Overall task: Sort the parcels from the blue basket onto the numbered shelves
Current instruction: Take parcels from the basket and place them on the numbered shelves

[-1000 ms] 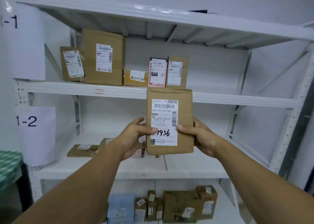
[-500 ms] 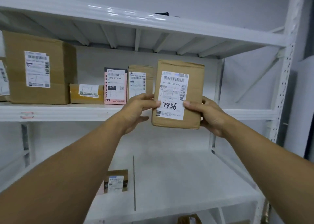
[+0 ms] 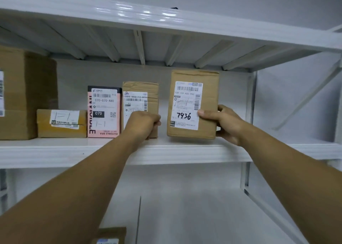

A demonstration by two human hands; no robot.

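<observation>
The parcel marked 7936 [image 3: 192, 105] stands upright on the upper shelf [image 3: 185, 151], close to its front edge and right of the middle. The right hand [image 3: 224, 123] grasps its right side, thumb on the label. The left hand [image 3: 143, 123] is curled against the neighbouring brown parcel [image 3: 146, 90]; whether it grips that parcel cannot be told. A pink parcel [image 3: 103, 112] stands further left.
</observation>
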